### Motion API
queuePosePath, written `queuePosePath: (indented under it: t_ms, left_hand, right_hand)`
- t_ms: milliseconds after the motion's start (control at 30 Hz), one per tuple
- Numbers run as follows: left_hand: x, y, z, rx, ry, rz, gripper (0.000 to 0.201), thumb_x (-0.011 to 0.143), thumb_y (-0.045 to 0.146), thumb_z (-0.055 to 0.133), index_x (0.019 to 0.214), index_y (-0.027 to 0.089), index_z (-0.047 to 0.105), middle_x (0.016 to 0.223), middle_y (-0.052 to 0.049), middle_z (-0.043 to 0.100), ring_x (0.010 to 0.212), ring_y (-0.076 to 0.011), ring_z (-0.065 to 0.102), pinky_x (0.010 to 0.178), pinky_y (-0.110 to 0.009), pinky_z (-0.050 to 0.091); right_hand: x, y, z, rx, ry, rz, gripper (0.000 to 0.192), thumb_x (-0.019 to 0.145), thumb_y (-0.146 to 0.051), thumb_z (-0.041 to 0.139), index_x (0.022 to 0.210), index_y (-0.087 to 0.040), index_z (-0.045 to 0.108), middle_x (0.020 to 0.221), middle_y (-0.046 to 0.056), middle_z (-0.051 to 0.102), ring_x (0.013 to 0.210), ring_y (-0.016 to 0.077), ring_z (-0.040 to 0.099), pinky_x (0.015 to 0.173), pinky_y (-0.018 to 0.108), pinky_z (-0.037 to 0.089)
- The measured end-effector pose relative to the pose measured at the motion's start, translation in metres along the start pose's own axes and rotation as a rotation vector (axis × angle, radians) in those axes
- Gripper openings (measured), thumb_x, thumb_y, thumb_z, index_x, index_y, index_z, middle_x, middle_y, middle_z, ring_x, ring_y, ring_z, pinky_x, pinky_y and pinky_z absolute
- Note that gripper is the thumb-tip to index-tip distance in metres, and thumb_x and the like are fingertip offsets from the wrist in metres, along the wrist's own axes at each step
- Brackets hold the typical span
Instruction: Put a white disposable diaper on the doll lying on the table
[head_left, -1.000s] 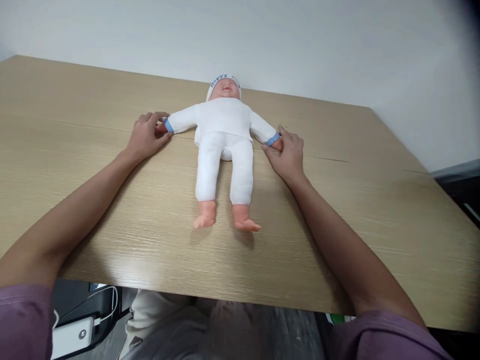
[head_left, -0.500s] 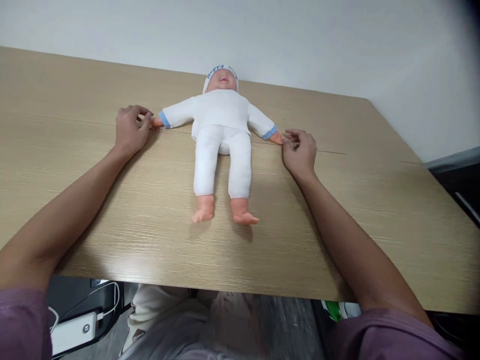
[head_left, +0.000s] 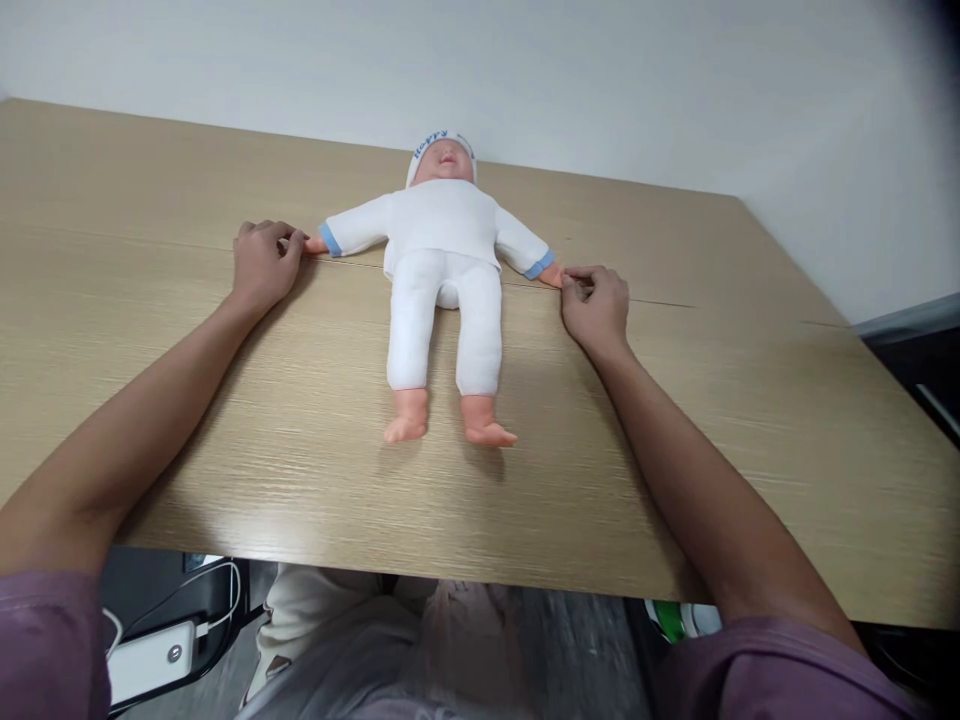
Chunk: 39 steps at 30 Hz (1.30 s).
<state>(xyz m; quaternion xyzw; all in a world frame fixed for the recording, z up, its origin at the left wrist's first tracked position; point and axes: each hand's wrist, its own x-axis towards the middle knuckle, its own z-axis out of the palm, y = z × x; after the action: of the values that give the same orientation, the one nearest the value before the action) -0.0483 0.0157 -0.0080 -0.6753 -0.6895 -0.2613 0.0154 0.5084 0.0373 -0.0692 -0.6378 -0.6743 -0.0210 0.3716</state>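
— On the light wood-grain table [head_left: 675, 480], against the far wall, what lies there?

— A soft baby doll in a white cloth suit with blue cuffs and a white cap [head_left: 444, 270], flat on its back, arms spread, bare plastic feet towards the person. It sits near the far edge of the table, about midway across.

— And the hands?

— The left hand [head_left: 260, 262] rests on the table just beside the doll's outstretched hand, fingers curled in, the fingertips touching or all but touching that small hand. The right hand [head_left: 596, 305] lies at the doll's other hand, fingers curled loosely; whether it pinches anything I cannot tell.

— What has changed?

— A second ago both hands were closed around the doll's wrists, over the blue cuffs. Half a second ago they had slid outward and let go. Now they have settled at the tips of the doll's hands. The doll itself has barely shifted.

— Meaning?

— I judge the arms have been laid out and released; the doll lies spread and unheld.

— Anything below the table?

— A white charger with a cable [head_left: 146, 668], under the near edge.
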Motion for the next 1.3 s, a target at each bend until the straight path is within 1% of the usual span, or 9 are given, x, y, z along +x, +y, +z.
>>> queuePosePath:
  t_ms: [133,233,467,600,833,1000,1133,1233,1300]
  left_hand:
    - [0.002,-0.005,0.003,-0.019,0.016,0.001,0.055,0.116,0.051,0.044,0.128,0.014,0.083,0.124,-0.01,0.08,0.108,-0.0207,0.055,0.118,-0.044,0.039]
    - [0.002,-0.008,0.007,-0.059,0.037,-0.015,0.048,0.115,0.051,0.049,0.122,0.017,0.083,0.127,-0.012,0.08,0.115,-0.0257,0.058,0.115,-0.046,0.04]
    - [0.005,-0.011,0.011,-0.143,0.043,-0.057,0.037,0.116,0.045,0.055,0.114,0.017,0.077,0.134,-0.017,0.078,0.129,-0.0331,0.058,0.115,-0.048,0.037]
    - [0.01,-0.015,0.015,-0.175,0.036,-0.114,0.037,0.118,0.045,0.055,0.111,0.015,0.075,0.135,-0.019,0.075,0.131,-0.0337,0.056,0.118,-0.05,0.034]
    - [0.013,-0.024,0.021,-0.229,0.03,-0.147,0.039,0.115,0.049,0.057,0.117,0.016,0.077,0.131,-0.02,0.074,0.126,-0.0345,0.057,0.123,-0.055,0.034]
    - [0.014,-0.032,0.024,-0.231,0.028,-0.079,0.041,0.116,0.046,0.049,0.12,0.015,0.076,0.132,-0.022,0.074,0.125,-0.0344,0.057,0.126,-0.056,0.034]
    - [0.005,-0.035,0.022,-0.249,0.055,-0.029,0.044,0.117,0.047,0.044,0.122,0.016,0.075,0.131,-0.021,0.074,0.127,-0.0344,0.056,0.128,-0.057,0.033]
    - [-0.012,-0.034,0.017,-0.246,0.08,-0.007,0.042,0.115,0.047,0.048,0.124,0.015,0.073,0.133,-0.023,0.072,0.13,-0.0362,0.054,0.129,-0.061,0.032]
    - [-0.026,-0.03,0.009,-0.278,0.07,0.032,0.04,0.114,0.045,0.049,0.125,0.014,0.071,0.137,-0.024,0.069,0.134,-0.0376,0.052,0.131,-0.065,0.028]
  right_hand:
    - [0.003,0.008,0.002,0.012,-0.017,0.017,0.022,0.101,-0.036,0.059,0.114,-0.026,0.074,0.124,0.02,0.082,0.118,0.0394,0.075,0.112,0.067,0.057]
    - [0.005,0.011,0.002,0.032,-0.02,0.033,0.018,0.098,-0.033,0.064,0.111,-0.025,0.075,0.122,0.018,0.083,0.118,0.038,0.075,0.111,0.064,0.059]
    - [0.004,0.006,0.003,0.064,0.001,0.071,0.014,0.099,-0.026,0.065,0.109,-0.024,0.075,0.124,0.017,0.083,0.123,0.036,0.074,0.117,0.059,0.056]
    - [0.004,0.005,0.005,0.085,-0.001,0.061,0.014,0.101,-0.027,0.065,0.11,-0.023,0.074,0.125,0.017,0.083,0.121,0.0347,0.074,0.116,0.058,0.056]
    - [0.002,0.007,0.009,0.07,0.015,0.049,0.022,0.103,-0.035,0.063,0.116,-0.022,0.074,0.125,0.017,0.081,0.12,0.0339,0.071,0.117,0.058,0.054]
    - [-0.005,0.002,0.009,0.016,0.033,0.047,0.036,0.104,-0.037,0.06,0.134,-0.017,0.068,0.131,0.022,0.079,0.126,0.0365,0.069,0.124,0.06,0.049]
    - [-0.017,-0.006,0.004,-0.01,0.009,0.054,0.046,0.1,-0.033,0.06,0.141,-0.015,0.064,0.137,0.024,0.076,0.134,0.0382,0.066,0.127,0.06,0.046]
    - [-0.028,-0.014,-0.001,0.005,-0.005,0.07,0.05,0.095,-0.032,0.061,0.142,-0.015,0.062,0.139,0.024,0.075,0.136,0.0384,0.064,0.128,0.061,0.045]
    - [-0.037,-0.023,-0.006,0.031,0.006,0.098,0.05,0.092,-0.03,0.062,0.14,-0.017,0.061,0.138,0.023,0.075,0.136,0.0383,0.064,0.129,0.063,0.045]
